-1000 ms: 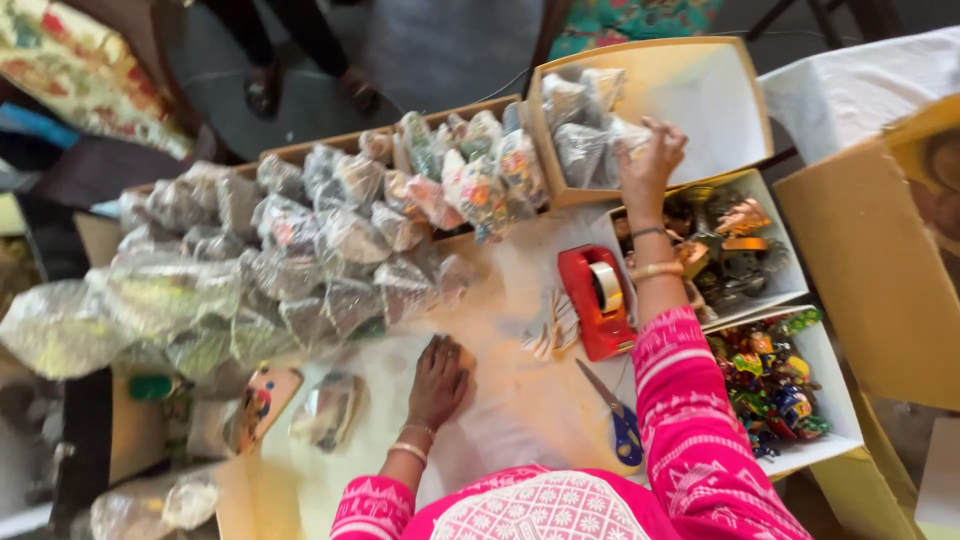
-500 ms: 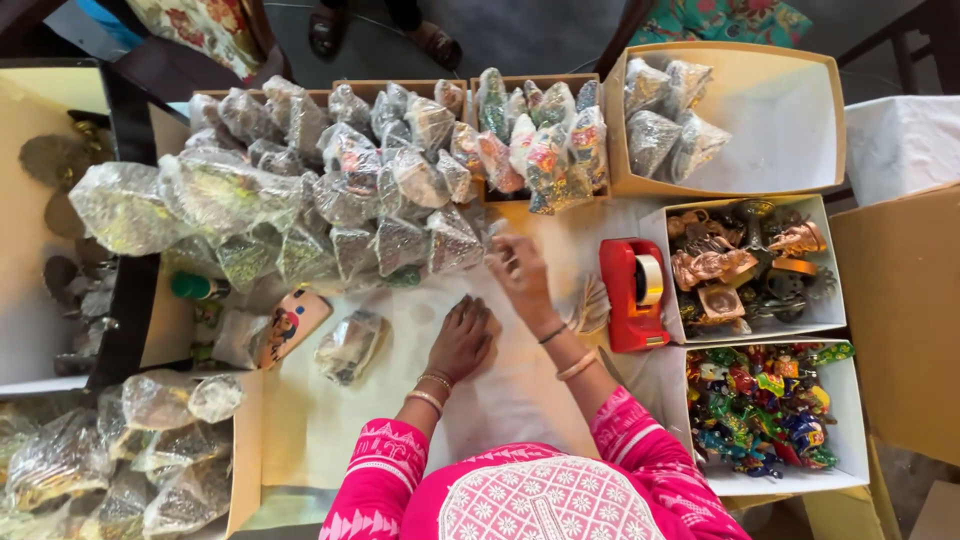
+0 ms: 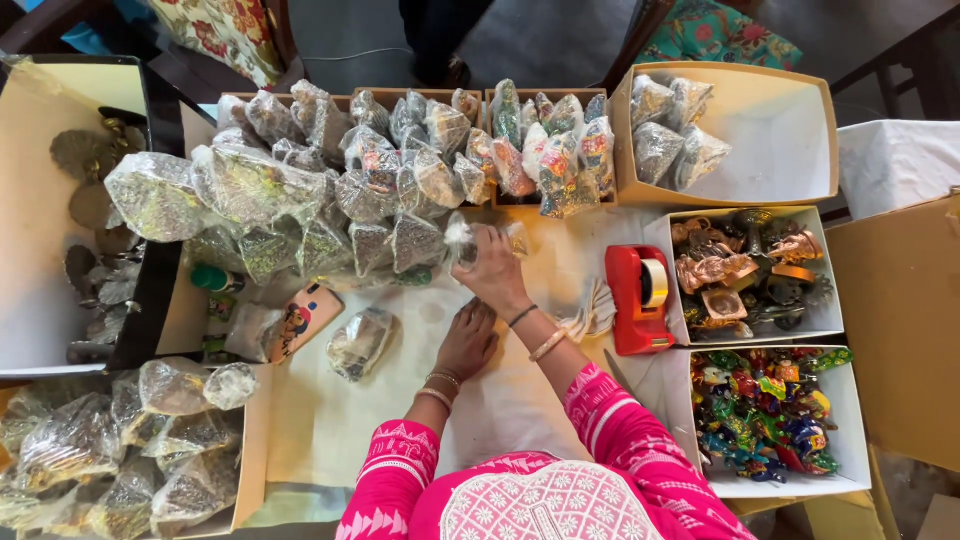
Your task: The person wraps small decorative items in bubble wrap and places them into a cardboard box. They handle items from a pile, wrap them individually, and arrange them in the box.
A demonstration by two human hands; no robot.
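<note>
at the far left a black-edged box (image 3: pixel 40 200) of dark metal pieces is seen, and below it a tray (image 3: pixel 250 440) heaped with clear-wrapped packets. a large pile of wrapped packets (image 3: pixel 330 190) is spread across the back of the paper-covered table (image 3: pixel 340 430), with one loose wrapped packet (image 3: pixel 360 342) lying nearer, its long axis slanted from lower left to upper right. the left hand (image 3: pixel 468 340) is laid flat on the paper, fingers released and nothing gripped. just above it, the right hand (image 3: pixel 495 270) is closed around a small clear-wrapped packet (image 3: pixel 462 240) (only its left end shows), which is held just over the table at the pile's edge, its long axis roughly level and its free end pointed left. to the right a red tape dispenser (image 3: pixel 640 298) is stood lengthwise away from the person, then a box of copper-toned figures (image 3: pixel 750 270) and a box of bright multicoloured figures (image 3: pixel 765 415).
</note>
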